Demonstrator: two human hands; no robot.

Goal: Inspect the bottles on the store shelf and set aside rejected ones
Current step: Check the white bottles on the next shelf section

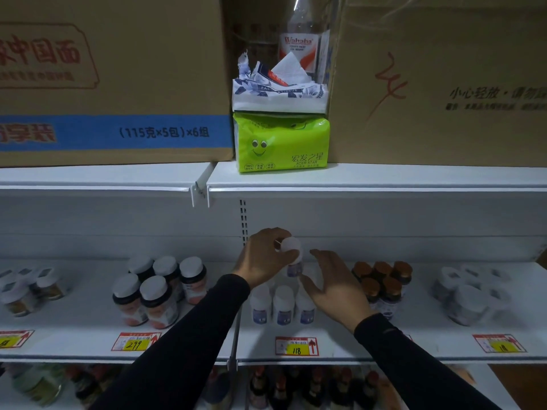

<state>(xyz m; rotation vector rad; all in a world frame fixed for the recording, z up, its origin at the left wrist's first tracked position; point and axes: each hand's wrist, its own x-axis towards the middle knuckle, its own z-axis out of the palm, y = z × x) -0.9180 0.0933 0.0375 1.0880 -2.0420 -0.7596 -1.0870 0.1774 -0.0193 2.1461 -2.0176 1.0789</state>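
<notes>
My left hand [266,255] grips a small white bottle [293,255] by its white cap, held above the middle shelf [325,344]. The bottle has a purple-blue label. My right hand [334,282] hovers just to its right with fingers spread and relaxed, holding nothing, over a group of like white bottles [281,304] standing near the shelf front. Part of that group is hidden behind my right hand.
Left of the group stand dark jars with white lids [159,288]; right stand brown-capped bottles [384,279] and wrapped white jars [467,294]. Price tags [297,346] line the shelf edge. Cardboard boxes [112,78] and a green tissue pack [281,142] fill the top shelf.
</notes>
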